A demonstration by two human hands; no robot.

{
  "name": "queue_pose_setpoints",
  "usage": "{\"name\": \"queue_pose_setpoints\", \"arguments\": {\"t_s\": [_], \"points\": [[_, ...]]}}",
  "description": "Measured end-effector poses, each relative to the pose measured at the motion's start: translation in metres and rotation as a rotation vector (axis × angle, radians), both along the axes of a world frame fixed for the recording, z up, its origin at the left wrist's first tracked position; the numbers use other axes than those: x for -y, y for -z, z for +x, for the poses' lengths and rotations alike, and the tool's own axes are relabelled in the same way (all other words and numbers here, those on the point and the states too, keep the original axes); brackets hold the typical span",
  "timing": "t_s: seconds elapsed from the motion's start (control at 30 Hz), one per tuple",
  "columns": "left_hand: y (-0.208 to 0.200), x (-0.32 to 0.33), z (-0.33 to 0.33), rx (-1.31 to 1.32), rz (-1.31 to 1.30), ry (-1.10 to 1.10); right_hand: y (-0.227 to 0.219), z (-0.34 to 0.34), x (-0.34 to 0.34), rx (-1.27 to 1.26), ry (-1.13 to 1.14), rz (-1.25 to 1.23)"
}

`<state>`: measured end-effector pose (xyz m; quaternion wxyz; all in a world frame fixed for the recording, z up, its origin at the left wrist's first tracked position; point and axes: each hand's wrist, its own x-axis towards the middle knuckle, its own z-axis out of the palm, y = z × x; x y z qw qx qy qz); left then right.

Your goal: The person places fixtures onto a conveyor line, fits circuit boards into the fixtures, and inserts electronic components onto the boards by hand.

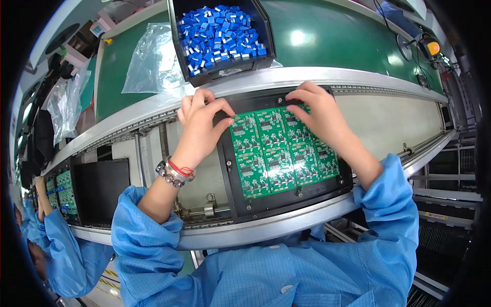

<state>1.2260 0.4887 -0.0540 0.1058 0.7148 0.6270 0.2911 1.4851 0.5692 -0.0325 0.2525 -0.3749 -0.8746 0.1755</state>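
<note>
A green circuit board panel point(279, 153), made of several repeated sections with small mounted parts, lies in a black tray frame point(307, 194) on the conveyor in front of me. My left hand point(202, 120) pinches at the panel's far left corner, thumb and forefinger curled close together. Along the far edge, right of the middle, my right hand point(317, 110) has its thumb over the board and its forefinger by the frame's far rail, the fingers bent around that edge. Part of the board's far right side is hidden under my right hand.
Beyond the conveyor rail point(307, 74), a black bin point(186, 71) of small blue components stands on a green bench point(327, 30). A clear plastic bag point(153, 61) lies beside it. Leftward, another person's blue sleeve point(71, 245) reaches toward another black tray point(102, 192) with boards.
</note>
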Motion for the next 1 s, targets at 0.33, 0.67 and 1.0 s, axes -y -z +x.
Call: {"name": "queue_pose_setpoints", "arguments": {"t_s": [0.33, 0.67, 1.0], "points": [[0.007, 0.005, -0.007, 0.053, -0.013, -0.047, 0.021, -0.032, 0.016, -0.030, 0.177, 0.145], [-0.004, 0.018, -0.017, 0.041, -0.005, -0.013, 0.003, -0.009, -0.006, -0.067, -0.107, -0.005], [-0.026, 0.089, 0.001, -0.042, -0.184, 0.097, -0.065, 0.014, -0.035, -0.105, 0.080, 0.094]]}}
